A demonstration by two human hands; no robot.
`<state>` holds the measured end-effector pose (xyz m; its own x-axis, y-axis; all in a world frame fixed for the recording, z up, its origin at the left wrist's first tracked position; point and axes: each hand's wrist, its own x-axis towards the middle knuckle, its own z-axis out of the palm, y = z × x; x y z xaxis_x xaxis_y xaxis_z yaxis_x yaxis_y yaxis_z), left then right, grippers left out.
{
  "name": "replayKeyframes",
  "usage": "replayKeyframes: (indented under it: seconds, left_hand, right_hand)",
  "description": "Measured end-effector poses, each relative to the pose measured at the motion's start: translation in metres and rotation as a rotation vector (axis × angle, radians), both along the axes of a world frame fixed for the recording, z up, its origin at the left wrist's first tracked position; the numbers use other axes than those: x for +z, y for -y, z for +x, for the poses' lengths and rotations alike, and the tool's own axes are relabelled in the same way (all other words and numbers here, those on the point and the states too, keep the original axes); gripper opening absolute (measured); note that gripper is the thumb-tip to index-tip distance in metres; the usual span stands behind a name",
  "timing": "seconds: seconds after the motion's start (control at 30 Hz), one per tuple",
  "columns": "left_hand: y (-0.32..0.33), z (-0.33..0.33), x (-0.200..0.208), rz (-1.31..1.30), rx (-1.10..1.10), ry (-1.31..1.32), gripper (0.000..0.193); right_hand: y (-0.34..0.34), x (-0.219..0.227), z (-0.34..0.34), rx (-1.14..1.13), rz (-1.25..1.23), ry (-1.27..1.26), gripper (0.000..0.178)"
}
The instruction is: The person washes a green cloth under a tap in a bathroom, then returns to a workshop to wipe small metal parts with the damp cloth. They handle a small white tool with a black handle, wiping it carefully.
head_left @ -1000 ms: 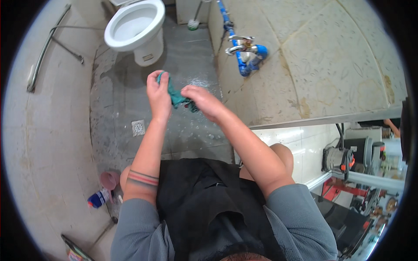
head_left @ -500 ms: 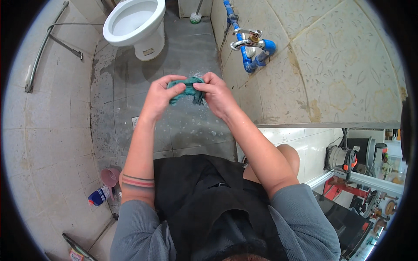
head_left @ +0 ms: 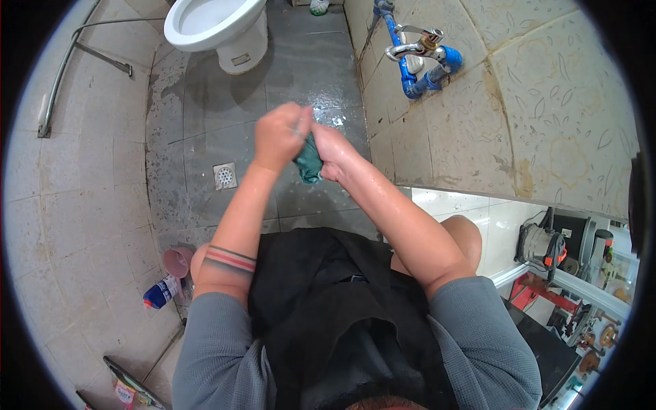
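Observation:
A dark green cloth (head_left: 310, 161) is bunched between my two hands above the grey tiled floor. My left hand (head_left: 279, 135) is closed in a fist on its upper end, slightly smeared by motion. Pressed against the cloth from the other side is my right hand (head_left: 332, 152), its fingers curled and mostly hidden. The cloth's lower end hangs out below my hands, towards me. Wet skin glistens on my right forearm.
Beyond my hands at the far left stands a white toilet (head_left: 240, 41). A metal tap (head_left: 417, 49) on blue pipes juts from the right wall. A floor drain (head_left: 224, 176), a pink bucket (head_left: 178, 261) and a blue bottle (head_left: 162, 292) lie to the left. The floor is wet.
The cloth was held stretched sideways between both hands; now it is bunched and turned more upright. My hands have come together, and the floor drain has come fully into view.

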<state>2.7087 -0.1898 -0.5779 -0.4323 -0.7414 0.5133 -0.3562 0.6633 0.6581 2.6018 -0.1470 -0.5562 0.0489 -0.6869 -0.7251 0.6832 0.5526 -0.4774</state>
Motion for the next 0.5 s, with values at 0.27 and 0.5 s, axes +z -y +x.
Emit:
replayKeyframes:
  seconds: [0.27,0.5]
  left_hand:
    - [0.013,0.012,0.016,-0.048,0.073,0.089,0.03]
    - [0.046,0.044,0.018,0.583,-0.03,-0.333,0.042]
  right_hand:
    - [0.004,0.014,-0.009,0.051,-0.08,-0.031,0.047]
    - [0.011,0.017,-0.047,-0.079,-0.284,0.069,0.033]
